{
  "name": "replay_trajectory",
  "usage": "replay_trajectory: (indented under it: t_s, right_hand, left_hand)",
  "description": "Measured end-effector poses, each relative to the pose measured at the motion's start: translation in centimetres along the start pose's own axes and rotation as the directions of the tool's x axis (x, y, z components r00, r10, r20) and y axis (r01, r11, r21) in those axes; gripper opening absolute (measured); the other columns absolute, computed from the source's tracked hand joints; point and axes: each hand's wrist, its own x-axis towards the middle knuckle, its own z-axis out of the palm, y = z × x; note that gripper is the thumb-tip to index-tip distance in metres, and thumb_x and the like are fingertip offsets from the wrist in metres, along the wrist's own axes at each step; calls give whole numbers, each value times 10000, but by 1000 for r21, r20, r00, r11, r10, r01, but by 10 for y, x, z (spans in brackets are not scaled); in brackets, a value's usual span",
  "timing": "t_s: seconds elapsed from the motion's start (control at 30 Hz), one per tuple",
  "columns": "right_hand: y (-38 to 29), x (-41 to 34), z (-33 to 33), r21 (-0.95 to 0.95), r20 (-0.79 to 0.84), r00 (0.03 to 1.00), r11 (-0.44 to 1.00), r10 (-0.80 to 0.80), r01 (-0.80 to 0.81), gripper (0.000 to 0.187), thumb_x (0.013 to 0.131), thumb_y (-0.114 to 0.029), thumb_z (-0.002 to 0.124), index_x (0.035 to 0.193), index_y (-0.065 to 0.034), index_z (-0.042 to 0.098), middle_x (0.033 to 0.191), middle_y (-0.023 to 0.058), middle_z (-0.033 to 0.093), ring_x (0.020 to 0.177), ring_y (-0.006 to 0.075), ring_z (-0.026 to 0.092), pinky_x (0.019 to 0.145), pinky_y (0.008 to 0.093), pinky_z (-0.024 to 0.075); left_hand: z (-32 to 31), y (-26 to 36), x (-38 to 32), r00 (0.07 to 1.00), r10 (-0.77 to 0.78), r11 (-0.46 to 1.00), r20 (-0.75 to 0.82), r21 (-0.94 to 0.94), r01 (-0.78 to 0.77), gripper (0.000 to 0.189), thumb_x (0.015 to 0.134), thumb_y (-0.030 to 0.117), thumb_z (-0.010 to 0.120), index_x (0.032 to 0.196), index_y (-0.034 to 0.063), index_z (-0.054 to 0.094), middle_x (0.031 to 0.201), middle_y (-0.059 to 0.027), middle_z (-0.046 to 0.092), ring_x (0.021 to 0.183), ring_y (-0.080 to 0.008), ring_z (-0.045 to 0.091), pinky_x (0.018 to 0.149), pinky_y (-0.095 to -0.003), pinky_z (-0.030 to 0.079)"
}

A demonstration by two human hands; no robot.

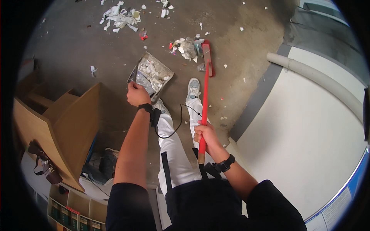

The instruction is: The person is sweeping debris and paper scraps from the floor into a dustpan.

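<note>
My left hand [138, 94] is closed at the near-left side of a grey dustpan [165, 68], gripping its handle, which is mostly hidden by the fingers. Scraps of white paper and a crumpled grey plastic piece [143, 81] lie in the pan. In my right hand [208, 135] is the red handle of a broom [205, 99], held near its lower end in the picture. The red broom head [208, 57] rests on the floor, right beside a heap of mixed litter [187, 49]. The dustpan's mouth is apart from that heap.
A larger pile of torn paper [121, 17] lies farther off, with scraps scattered across the concrete floor [86, 52]. Wooden furniture [76, 124] stands at left, above a shelf with binders [65, 218]. At right are a white wall [289, 124] and a pipe [312, 76]. A black cable [181, 121] hangs between my wrists.
</note>
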Motion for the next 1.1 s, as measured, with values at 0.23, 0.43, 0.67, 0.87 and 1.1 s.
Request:
replay_trajectory:
  t_s: [0.23, 0.43, 0.67, 0.87, 1.1]
  right_hand:
    - [-45, -13, 46, 95, 225, 974, 994, 23, -46, 311, 818, -28, 508, 1107, -53, 396, 568, -1, 398, 414, 99, 379, 405, 252, 298]
    - [-50, -30, 42, -116, 174, 984, 992, -24, 44, 291, 836, -47, 491, 1118, -24, 423, 549, -6, 388, 405, 92, 373, 388, 245, 305]
    - [-36, -48, -40, -518, 40, 985, 840, -168, 164, 342, 808, -51, 548, 1133, 15, 467, 524, -8, 420, 370, 84, 387, 374, 234, 325]
    - [-22, -15, -92, -605, -2, 957, 762, -290, 229, 313, 803, -43, 552, 1104, -9, 477, 523, -8, 425, 374, 83, 393, 365, 233, 342]
    - [-3, 48, -71, -571, -1, 973, 799, -231, 189, 256, 817, -81, 569, 1030, -38, 433, 567, 3, 443, 414, 90, 432, 374, 244, 370]
  left_hand:
    - [3, -3, 1, 998, 48, 999, -31, 1, -48, 175, 821, 221, 524, 897, 142, 660, 763, -135, 657, 708, -341, 630, 631, -436, 495]
    - [6, -7, 3, 997, 63, 998, -43, 10, -63, 149, 819, 211, 524, 879, 146, 644, 717, -133, 647, 664, -339, 623, 592, -442, 490]
    - [7, -5, 2, 999, 31, 999, -27, 27, -30, 168, 823, 236, 519, 880, 154, 654, 699, -143, 642, 673, -349, 623, 606, -439, 491]
    - [8, -10, 6, 998, 33, 999, -48, 20, -32, 178, 818, 239, 525, 888, 162, 669, 720, -151, 642, 678, -354, 623, 616, -437, 498]
    - [7, -1, 1, 1000, 1, 1000, 6, 17, -1, 188, 806, 223, 532, 906, 161, 679, 752, -137, 649, 703, -345, 628, 643, -425, 504]
